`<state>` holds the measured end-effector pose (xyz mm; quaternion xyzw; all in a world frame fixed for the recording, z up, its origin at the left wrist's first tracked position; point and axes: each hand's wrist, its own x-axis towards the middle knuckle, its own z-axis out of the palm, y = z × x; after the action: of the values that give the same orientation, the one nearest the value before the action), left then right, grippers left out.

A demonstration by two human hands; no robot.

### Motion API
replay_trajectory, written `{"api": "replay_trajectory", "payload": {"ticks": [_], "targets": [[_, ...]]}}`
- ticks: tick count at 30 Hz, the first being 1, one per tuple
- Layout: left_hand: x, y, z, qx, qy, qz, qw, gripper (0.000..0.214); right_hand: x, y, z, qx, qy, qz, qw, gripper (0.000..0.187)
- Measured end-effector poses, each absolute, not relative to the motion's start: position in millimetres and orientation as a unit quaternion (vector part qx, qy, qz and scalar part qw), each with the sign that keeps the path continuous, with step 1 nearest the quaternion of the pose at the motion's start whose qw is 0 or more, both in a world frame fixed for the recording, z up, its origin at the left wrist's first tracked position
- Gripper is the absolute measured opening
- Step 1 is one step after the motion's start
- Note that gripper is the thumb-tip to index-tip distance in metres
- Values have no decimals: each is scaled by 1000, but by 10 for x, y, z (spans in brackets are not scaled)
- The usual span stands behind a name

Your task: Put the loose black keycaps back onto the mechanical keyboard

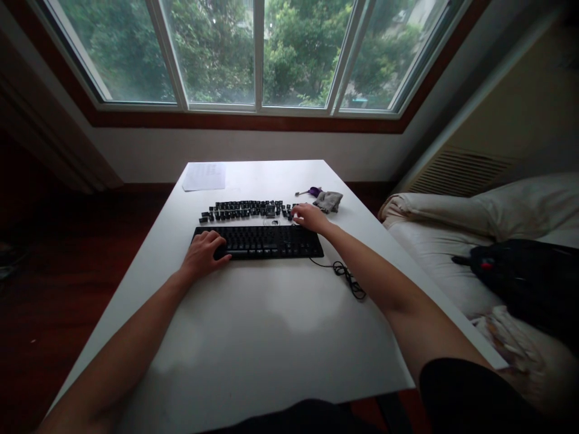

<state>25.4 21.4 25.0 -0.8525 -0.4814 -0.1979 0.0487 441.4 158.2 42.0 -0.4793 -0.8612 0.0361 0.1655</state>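
Observation:
A black keyboard (262, 242) lies across the white table. My left hand (204, 253) grips its left end, fingers curled over the edge and thumb along the front. Beyond the keyboard, loose black keycaps (239, 211) lie in rows. My right hand (310, 216) reaches to the right end of these rows, its fingertips closed together at a small dark keycap (291, 217), which they partly hide. Between rows and keyboard lies a small clear, round-looking item (274, 222), too small to make out.
Past my right hand lie a crumpled grey cloth (329, 201) and a purple-handled brush (313, 191). The keyboard's coiled cable (348, 280) rests under my right forearm. Paper (204, 177) lies at the far left corner. A sofa (425, 241) with a black bag (520, 277) stands right.

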Motion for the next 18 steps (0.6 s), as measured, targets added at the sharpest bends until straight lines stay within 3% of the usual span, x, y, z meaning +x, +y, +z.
{"api": "replay_trajectory", "payload": {"ticks": [5, 10, 18], "targets": [[247, 202, 281, -854, -476, -204, 44, 36, 4316, 1694, 413, -453, -888, -19, 84, 22], [262, 175, 313, -853, -478, -206, 38, 35, 4282, 1778, 370, -450, -890, -29, 65, 21], [253, 175, 287, -841, -494, -217, 44, 36, 4401, 1717, 424, -435, -881, 38, 180, 16]]}}
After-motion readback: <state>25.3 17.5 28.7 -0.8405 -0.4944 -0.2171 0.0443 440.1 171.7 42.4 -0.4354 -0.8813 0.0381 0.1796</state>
